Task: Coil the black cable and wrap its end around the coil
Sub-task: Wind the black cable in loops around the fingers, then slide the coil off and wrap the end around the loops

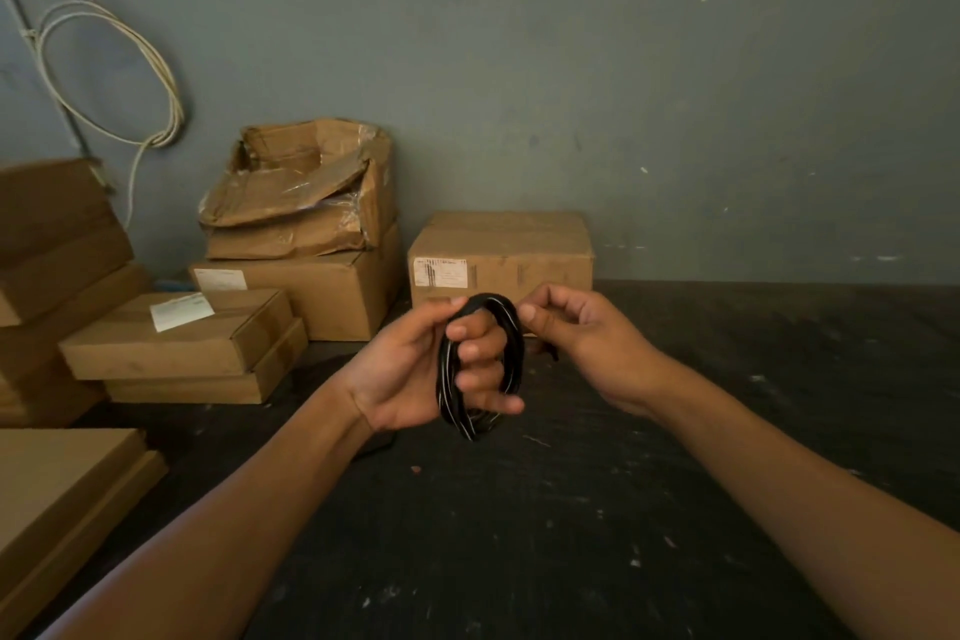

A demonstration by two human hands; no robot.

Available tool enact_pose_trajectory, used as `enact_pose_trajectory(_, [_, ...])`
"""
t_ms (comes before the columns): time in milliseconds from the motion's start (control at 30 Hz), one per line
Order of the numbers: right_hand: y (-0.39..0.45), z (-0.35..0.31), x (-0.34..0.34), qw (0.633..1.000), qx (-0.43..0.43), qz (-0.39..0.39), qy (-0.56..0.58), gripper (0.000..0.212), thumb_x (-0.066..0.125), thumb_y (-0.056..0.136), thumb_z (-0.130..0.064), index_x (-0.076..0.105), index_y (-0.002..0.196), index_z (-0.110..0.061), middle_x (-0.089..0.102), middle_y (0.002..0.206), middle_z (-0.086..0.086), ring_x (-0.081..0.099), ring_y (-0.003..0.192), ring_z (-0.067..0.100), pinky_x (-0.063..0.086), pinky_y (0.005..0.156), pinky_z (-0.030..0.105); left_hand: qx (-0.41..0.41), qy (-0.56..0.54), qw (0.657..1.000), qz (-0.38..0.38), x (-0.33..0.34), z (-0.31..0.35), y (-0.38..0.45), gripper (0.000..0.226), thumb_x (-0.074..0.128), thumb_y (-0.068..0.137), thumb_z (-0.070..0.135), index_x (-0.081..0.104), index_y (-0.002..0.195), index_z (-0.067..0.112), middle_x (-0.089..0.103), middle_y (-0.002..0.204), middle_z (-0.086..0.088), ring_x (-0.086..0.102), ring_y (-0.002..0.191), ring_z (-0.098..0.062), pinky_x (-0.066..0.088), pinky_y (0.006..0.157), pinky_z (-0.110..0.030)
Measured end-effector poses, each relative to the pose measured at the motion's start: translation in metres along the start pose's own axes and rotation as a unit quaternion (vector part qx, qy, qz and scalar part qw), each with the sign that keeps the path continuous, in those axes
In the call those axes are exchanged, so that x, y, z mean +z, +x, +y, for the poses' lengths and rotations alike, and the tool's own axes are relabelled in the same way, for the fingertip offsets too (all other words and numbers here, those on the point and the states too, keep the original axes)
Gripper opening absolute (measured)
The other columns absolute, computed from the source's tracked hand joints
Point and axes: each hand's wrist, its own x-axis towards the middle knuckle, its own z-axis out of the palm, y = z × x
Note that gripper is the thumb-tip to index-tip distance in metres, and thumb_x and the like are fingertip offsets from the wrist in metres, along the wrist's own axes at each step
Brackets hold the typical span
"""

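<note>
The black cable (pixel 515 348) is wound into a small oval coil with several loops, held upright above the dark floor. My left hand (pixel 415 369) grips the coil, its fingers curled through the middle of the loops. My right hand (pixel 576 333) sits just right of the coil, thumb and fingers pinching the cable at the coil's upper right side. A short dark piece of cable shows below the right hand's fingers; the free end itself is hidden.
A sealed cardboard box (pixel 501 257) stands right behind the hands against the grey wall. More boxes (pixel 311 244) are stacked at left, flat ones (pixel 182 338) nearer. A white cord (pixel 111 73) hangs looped on the wall. The dark floor (pixel 571 535) is scuffed.
</note>
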Motion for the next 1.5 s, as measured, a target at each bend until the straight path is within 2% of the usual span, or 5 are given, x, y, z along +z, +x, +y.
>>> enact_pose_trajectory(267, [0.001,0.0,0.03,0.984,-0.008,0.144,0.104,0.015,0.055,0.097,-0.016,0.069,0.1,-0.016,0.073,0.091,-0.007,0.068,0.086,0.002,0.05,0.077,0.021,0.102,-0.047,0.99,0.088,-0.001,-0.003,0.008,0.034,0.037,0.097,0.032,0.042,0.065,0.02,0.031,0.058,0.006,0.022,0.046,-0.006,0.024,0.054,-0.024])
enact_pose_trajectory(667, [-0.007,0.018,0.033,0.964,-0.06,0.16,-0.205,0.038,0.047,0.1,-0.009,0.055,0.136,-0.017,0.06,0.127,-0.002,0.052,0.114,-0.001,0.032,0.088,-0.005,0.102,0.027,0.969,0.224,-0.001,-0.029,0.004,0.036,0.029,0.098,0.035,0.048,0.072,0.018,0.04,0.067,0.0,0.042,0.062,-0.015,0.04,0.077,-0.036])
enact_pose_trajectory(900, [-0.016,0.024,0.018,0.884,-0.086,0.033,-0.459,0.051,0.056,0.09,0.003,0.051,0.138,-0.014,0.06,0.117,0.004,0.049,0.108,0.012,0.046,0.098,0.034,0.015,0.119,0.945,0.305,-0.006,-0.043,0.003,0.048,0.035,0.101,0.045,0.059,0.126,0.012,0.058,0.082,-0.011,0.065,0.076,-0.023,0.05,0.094,-0.049])
enact_pose_trajectory(1267, [-0.034,0.047,0.019,0.948,-0.054,0.113,-0.293,0.025,0.055,0.097,-0.013,0.056,0.121,-0.021,0.062,0.108,-0.013,0.058,0.096,-0.006,0.045,0.082,0.008,0.173,0.064,0.904,0.385,-0.005,-0.083,0.019,0.02,0.037,0.103,0.021,0.054,0.102,0.011,0.041,0.063,0.003,0.041,0.056,-0.009,0.044,0.068,-0.031])
enact_pose_trajectory(1500, [-0.06,0.074,0.008,0.952,0.014,0.115,-0.285,0.016,0.053,0.098,-0.015,0.051,0.108,-0.028,0.064,0.086,-0.009,0.061,0.073,0.0,0.048,0.061,0.015,0.019,0.134,0.923,0.359,-0.018,-0.096,0.012,0.033,0.033,0.103,0.019,0.056,0.119,0.002,0.051,0.064,-0.003,0.052,0.062,-0.016,0.044,0.068,-0.032])
